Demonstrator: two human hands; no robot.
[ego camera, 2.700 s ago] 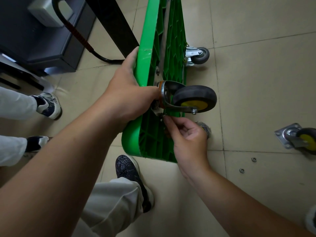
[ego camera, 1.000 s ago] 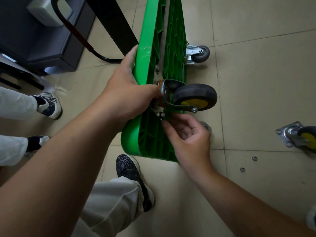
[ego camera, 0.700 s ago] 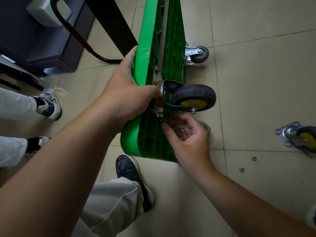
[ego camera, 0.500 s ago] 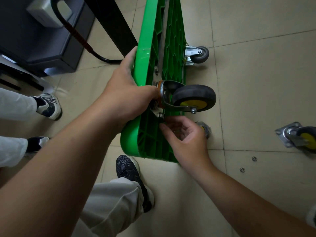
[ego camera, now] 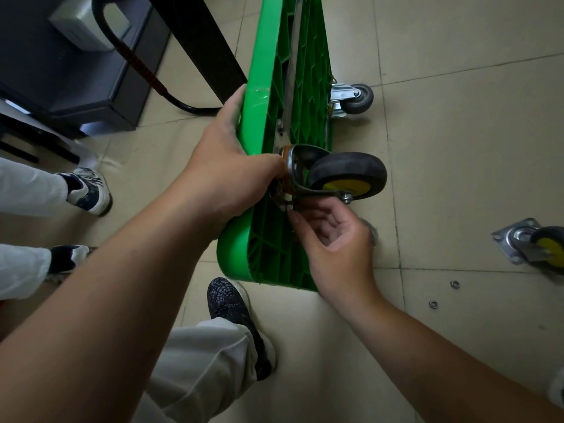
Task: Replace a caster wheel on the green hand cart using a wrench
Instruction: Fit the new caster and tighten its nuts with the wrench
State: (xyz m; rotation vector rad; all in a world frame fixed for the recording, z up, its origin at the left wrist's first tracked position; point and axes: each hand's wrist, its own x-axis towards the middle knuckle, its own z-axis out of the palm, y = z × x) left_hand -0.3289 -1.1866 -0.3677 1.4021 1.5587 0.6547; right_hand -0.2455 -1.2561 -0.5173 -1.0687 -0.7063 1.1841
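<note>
The green hand cart (ego camera: 259,96) stands on its side edge on the tiled floor, its ribbed underside facing right. A caster (ego camera: 345,175) with a black tyre and yellow hub sits against that underside on a metal fork. My left hand (ego camera: 225,175) grips the cart's rim and presses against the caster's mounting plate. My right hand (ego camera: 329,236) is just below the caster, thumb and fingertips pinching a small fastener (ego camera: 288,207) at the plate's lower corner. No wrench is in view.
A second loose caster (ego camera: 531,248) lies on the floor at the right, with two small washers (ego camera: 442,293) near it. A smaller grey caster (ego camera: 354,99) is fixed farther up the cart. My shoe (ego camera: 232,303) stands below the cart; another person's feet (ego camera: 88,190) are at the left, by dark furniture (ego camera: 73,71).
My right hand's fingers have shifted round the fastener under the caster, opening and closing on it as if turning. The left hand, cart and caster stay put.
</note>
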